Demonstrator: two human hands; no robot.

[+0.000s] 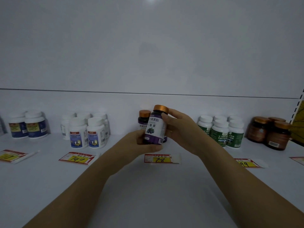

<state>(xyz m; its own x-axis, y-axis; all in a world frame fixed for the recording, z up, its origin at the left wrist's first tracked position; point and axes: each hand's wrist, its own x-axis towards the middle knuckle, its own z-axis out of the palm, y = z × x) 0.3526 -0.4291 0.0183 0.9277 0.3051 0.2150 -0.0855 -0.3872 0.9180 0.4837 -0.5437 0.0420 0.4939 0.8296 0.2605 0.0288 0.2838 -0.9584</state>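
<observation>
A purple-labelled bottle (155, 127) with a copper cap and a picture of blueberries is held up above the white shelf (148, 186), slightly tilted. My left hand (141, 143) grips its lower part from the left and underneath. My right hand (176, 127) holds its upper right side, with fingertips at the cap. A second bottle of the same kind (143, 119) stands just behind on the shelf, partly hidden.
Groups of bottles stand along the back: blue-labelled white bottles (28, 125), white bottles (87, 130), green-labelled ones (225, 130) and brown jars (269, 132). Price tags (158, 159) lie flat in front of each group. A yellow sign (298, 125) is at the right edge.
</observation>
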